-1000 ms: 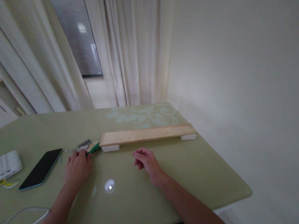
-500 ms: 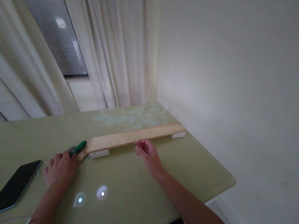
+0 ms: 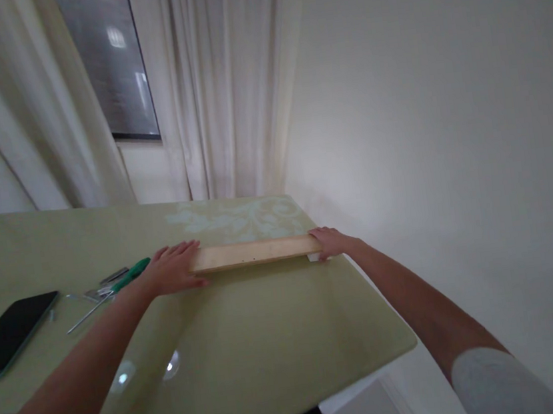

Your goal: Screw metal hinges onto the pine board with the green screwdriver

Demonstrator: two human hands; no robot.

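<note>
A long, narrow wooden board (image 3: 254, 251) lies across the table, with a few small dark dots near its front edge. My left hand (image 3: 176, 268) grips the board's left end, fingers over the top and thumb at the front side. At the other end, my right hand (image 3: 330, 242) is wrapped round the board's right end. Below that end, part of a white block (image 3: 313, 257) shows; the block under the left end is hidden by my left hand. Just left of my left hand lies a screwdriver with a green handle (image 3: 132, 274).
A dark tablet (image 3: 13, 337) lies on the left of the green table (image 3: 273, 342). Small metal parts (image 3: 98, 292) lie beside the screwdriver. A wall (image 3: 450, 145) runs along the right, and curtains (image 3: 222, 93) hang behind the table.
My left hand has moved right from the screwdriver onto the board's left end. My right hand has gone from the board's middle to its right end. The camera view has shifted slightly.
</note>
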